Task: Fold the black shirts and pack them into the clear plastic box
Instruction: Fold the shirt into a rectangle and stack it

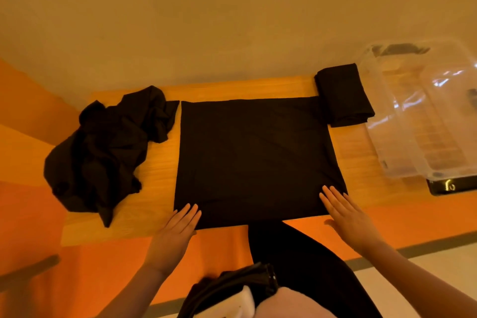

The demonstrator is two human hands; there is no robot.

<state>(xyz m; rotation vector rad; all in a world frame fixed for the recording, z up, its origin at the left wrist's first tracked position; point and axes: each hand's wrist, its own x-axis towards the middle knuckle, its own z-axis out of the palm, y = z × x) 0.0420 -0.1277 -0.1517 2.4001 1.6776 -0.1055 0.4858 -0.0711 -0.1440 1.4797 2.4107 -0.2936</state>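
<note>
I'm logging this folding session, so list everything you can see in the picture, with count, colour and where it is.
spread shirt: one, black, flat on the middle of the table, near edge hanging over the front.
crumpled shirts: one heap, black, on the table's left part; count inside cannot be told.
folded shirt: one, black, far right of the table, beside the box.
plastic box: one, clear, right end of the table; contents cannot be told.
table: one, light wood, against the wall.
left hand: one, fingers straight, on the spread shirt's near left corner.
right hand: one, fingers straight, on its near right corner.
</note>
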